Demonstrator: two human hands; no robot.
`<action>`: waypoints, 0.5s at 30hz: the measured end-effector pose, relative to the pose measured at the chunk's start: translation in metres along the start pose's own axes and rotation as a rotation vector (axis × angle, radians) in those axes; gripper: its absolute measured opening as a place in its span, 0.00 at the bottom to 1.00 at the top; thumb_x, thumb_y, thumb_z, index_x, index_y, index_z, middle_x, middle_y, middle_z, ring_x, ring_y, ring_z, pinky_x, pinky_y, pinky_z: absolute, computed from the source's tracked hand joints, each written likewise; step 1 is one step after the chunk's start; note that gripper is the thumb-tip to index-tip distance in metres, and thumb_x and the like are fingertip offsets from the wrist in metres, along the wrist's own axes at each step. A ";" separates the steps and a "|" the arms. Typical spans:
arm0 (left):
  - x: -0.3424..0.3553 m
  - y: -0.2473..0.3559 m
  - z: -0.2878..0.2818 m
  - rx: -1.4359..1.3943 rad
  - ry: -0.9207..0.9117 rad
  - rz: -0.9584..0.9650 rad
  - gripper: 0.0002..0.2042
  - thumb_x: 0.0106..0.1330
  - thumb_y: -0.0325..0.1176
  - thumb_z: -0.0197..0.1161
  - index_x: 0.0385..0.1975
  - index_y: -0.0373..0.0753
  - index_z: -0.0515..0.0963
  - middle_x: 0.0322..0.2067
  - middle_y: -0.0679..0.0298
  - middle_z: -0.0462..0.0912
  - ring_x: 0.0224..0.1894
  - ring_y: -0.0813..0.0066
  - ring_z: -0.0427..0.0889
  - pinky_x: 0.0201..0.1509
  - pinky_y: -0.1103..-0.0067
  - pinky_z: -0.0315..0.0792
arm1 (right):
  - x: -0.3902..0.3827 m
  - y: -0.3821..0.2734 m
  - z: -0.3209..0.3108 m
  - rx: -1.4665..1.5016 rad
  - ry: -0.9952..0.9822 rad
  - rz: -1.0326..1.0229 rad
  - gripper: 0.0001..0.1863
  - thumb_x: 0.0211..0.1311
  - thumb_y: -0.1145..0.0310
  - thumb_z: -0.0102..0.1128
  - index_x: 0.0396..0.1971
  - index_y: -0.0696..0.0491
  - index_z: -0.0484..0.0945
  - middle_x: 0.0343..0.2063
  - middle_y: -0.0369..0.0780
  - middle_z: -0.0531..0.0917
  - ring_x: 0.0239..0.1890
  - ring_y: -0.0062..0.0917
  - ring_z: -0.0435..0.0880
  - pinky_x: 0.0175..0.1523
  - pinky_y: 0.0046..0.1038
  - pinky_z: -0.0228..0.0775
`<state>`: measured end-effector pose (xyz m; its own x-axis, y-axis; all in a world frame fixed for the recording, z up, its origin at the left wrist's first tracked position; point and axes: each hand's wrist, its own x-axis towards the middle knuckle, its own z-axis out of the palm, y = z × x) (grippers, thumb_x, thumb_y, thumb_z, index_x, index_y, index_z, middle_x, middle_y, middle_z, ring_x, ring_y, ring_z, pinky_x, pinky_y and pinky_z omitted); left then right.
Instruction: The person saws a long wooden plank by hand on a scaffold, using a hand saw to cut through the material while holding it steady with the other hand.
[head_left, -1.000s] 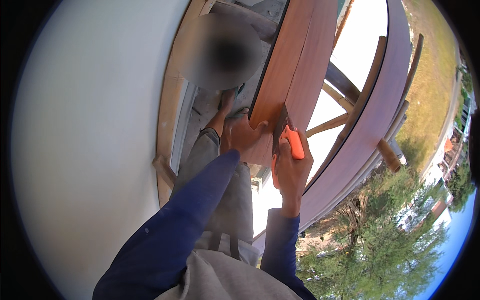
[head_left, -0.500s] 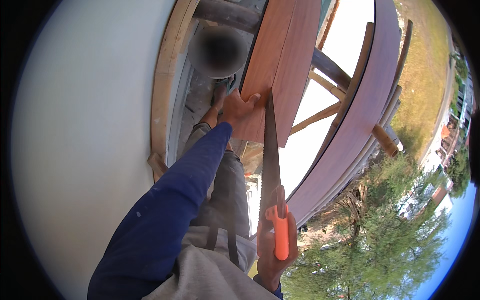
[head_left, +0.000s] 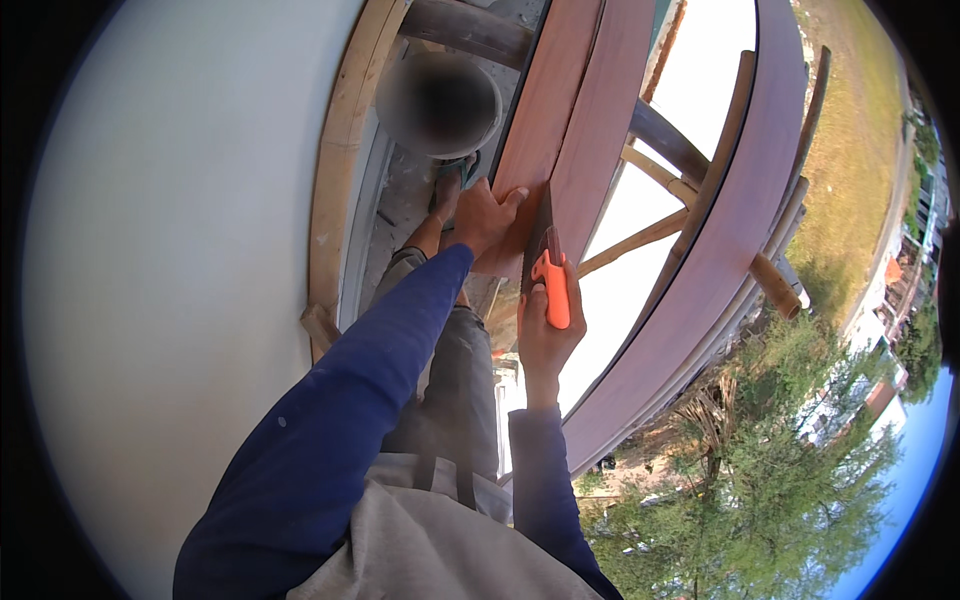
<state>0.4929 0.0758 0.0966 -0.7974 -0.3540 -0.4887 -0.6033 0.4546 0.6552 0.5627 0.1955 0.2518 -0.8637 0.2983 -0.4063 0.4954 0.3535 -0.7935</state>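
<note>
The reddish-brown plank (head_left: 560, 120) runs up and away from the person, and everything here sits against its near end. The left hand (head_left: 482, 215) lies flat on that near end, fingers spread over the face of the wood and pressing it down; its grip holds nothing, it only steadies. Just to the right of it, the right hand (head_left: 545, 330) has its grip wrapped tight around the orange handle of a handsaw (head_left: 548, 275), whose dark blade (head_left: 538, 235) stands on edge in the plank close beside the left fingertips. The blade appears sunk into the wood near the plank's end, so the cut looks begun but not through: the piece on both sides of the blade is one board as far as can be seen, and no offcut hangs loose. How deep the kerf goes cannot be told, since the blade and hand hide it. Beyond the plank's far edge, wooden poles (head_left: 640, 240) cross open air above trees
</note>
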 end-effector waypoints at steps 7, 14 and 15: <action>-0.005 0.016 -0.016 0.053 -0.155 -0.149 0.38 0.61 0.56 0.70 0.49 0.18 0.75 0.44 0.32 0.83 0.50 0.39 0.85 0.55 0.61 0.78 | 0.043 0.001 0.012 -0.023 -0.100 0.164 0.26 0.67 0.71 0.62 0.64 0.61 0.73 0.48 0.47 0.86 0.47 0.31 0.87 0.54 0.31 0.78; 0.005 0.003 -0.011 0.142 0.016 -0.081 0.35 0.61 0.58 0.70 0.43 0.23 0.79 0.38 0.38 0.86 0.45 0.42 0.87 0.51 0.61 0.80 | -0.026 -0.083 -0.032 0.026 -0.153 0.301 0.29 0.66 0.76 0.56 0.68 0.59 0.70 0.50 0.46 0.84 0.50 0.31 0.84 0.57 0.32 0.75; 0.001 -0.003 -0.002 0.164 0.069 -0.041 0.34 0.60 0.59 0.70 0.41 0.24 0.80 0.35 0.38 0.86 0.43 0.43 0.88 0.48 0.61 0.81 | -0.055 -0.114 -0.050 -0.017 -0.166 0.333 0.29 0.65 0.77 0.55 0.68 0.61 0.69 0.53 0.47 0.84 0.54 0.30 0.84 0.60 0.32 0.74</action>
<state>0.4936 0.0720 0.0954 -0.7730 -0.4274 -0.4688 -0.6333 0.5638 0.5302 0.5584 0.1832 0.3878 -0.6579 0.2519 -0.7097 0.7517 0.2763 -0.5988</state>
